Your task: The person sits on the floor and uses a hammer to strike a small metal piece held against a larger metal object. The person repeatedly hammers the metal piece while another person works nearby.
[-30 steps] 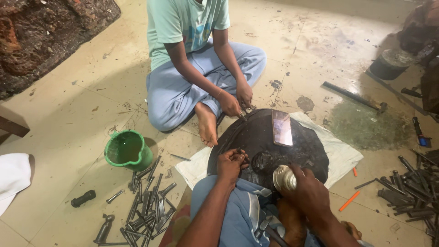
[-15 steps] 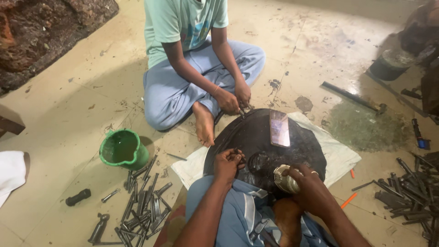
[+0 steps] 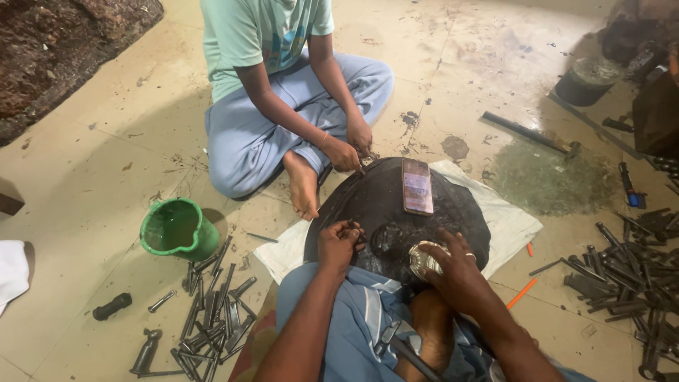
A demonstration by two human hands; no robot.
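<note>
The fingers of the left hand (image 3: 339,242) are curled tight together, pinching a small dark piece against the near edge of the black round pad (image 3: 375,205); the piece is too small to tell what it is. The right hand (image 3: 456,272) has its fingers bent around a silvery ridged metal piece (image 3: 422,259), gripping it from the right side and pressing it down on the same pad, just right of a dark ring-shaped mark. A ring shows on one finger of that hand.

The pad lies on a white cloth (image 3: 513,223) spread on the tiled floor, right in front of the wearer's knees. A phone (image 3: 417,186) rests flat on the far part of the pad, well clear of both hands.

Across the pad sits another person in a pale green shirt and blue trousers, cross-legged, whose hand (image 3: 344,155) touches the pad's far edge.

To the left stands a green bucket (image 3: 177,228), with a heap of dark metal rods (image 3: 212,311) near it. More metal tools (image 3: 626,272) are piled to the right.
</note>
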